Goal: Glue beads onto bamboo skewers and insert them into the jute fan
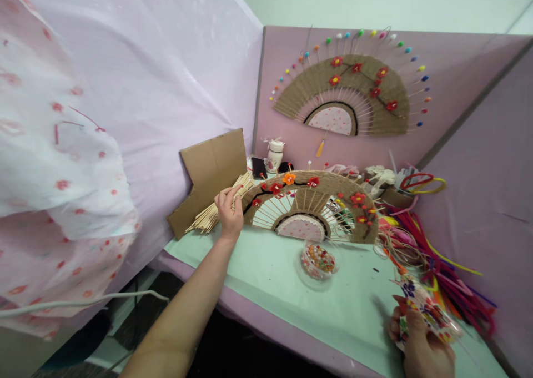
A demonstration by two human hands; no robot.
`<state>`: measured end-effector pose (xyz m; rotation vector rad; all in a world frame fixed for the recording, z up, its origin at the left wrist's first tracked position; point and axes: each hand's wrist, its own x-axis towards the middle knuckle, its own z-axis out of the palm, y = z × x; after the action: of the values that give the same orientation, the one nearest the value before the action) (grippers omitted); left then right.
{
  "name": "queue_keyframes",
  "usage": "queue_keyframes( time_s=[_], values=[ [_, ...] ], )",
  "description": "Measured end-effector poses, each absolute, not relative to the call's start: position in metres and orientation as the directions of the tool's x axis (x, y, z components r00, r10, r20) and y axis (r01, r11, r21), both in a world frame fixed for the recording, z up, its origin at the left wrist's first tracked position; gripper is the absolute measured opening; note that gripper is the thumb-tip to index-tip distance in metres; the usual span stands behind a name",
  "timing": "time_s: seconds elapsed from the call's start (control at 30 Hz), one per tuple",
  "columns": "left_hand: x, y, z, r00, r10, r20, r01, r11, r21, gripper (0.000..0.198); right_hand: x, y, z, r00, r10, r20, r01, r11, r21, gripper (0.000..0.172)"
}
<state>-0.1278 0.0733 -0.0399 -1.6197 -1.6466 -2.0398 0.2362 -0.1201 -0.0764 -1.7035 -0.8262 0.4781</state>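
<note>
My left hand (230, 210) has its fingers curled at the bundle of thin wooden sticks (207, 214), which leans against a piece of cardboard. My right hand (425, 333) is closed around a clear plastic bag (433, 311) with small multicoloured pieces inside. Between the hands stands a twine-covered fan (302, 197) with red and orange flowers, a dark branch and a dotted half-round base. In front of it is a clear round tub (318, 261) of mixed beads.
Cut cardboard (216, 159) stands at the left. Behind the fan are a white jar (275, 155) and a dark phone (259, 168). Fuzzy craft stems (449, 278) and twine lie right, below scissors (418, 182). Another fan (353, 72) hangs on the back panel.
</note>
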Motion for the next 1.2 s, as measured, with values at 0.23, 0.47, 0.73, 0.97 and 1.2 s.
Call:
queue_keyframes(
  time_s=[0.23,0.47,0.73,0.97,1.2],
  values=[
    [-0.127,0.073,-0.038,-0.443,0.536,0.719,0.604,-0.414,0.681,0.033,0.236,-0.122,-0.072,0.657,0.745,0.116,0.361,-0.175,-0.916,0.071],
    [-0.127,0.072,-0.038,-0.445,0.528,0.724,0.604,-0.420,0.678,0.033,0.236,-0.121,-0.074,0.663,0.743,0.095,0.309,-0.155,-0.938,0.071],
    [-0.127,0.073,-0.038,-0.445,0.540,0.714,0.595,-0.418,0.687,0.034,0.236,-0.123,-0.075,0.652,0.747,0.125,0.331,-0.132,-0.934,0.067],
    [-0.128,0.074,-0.040,-0.440,0.534,0.722,0.573,-0.453,0.684,0.036,0.230,-0.125,-0.065,0.652,0.751,0.103,0.322,-0.152,-0.934,0.068],
    [-0.128,0.075,-0.042,-0.437,0.532,0.725,0.582,-0.448,0.679,0.033,0.230,-0.124,-0.064,0.659,0.744,0.111,0.335,-0.158,-0.929,0.071]
  ],
)
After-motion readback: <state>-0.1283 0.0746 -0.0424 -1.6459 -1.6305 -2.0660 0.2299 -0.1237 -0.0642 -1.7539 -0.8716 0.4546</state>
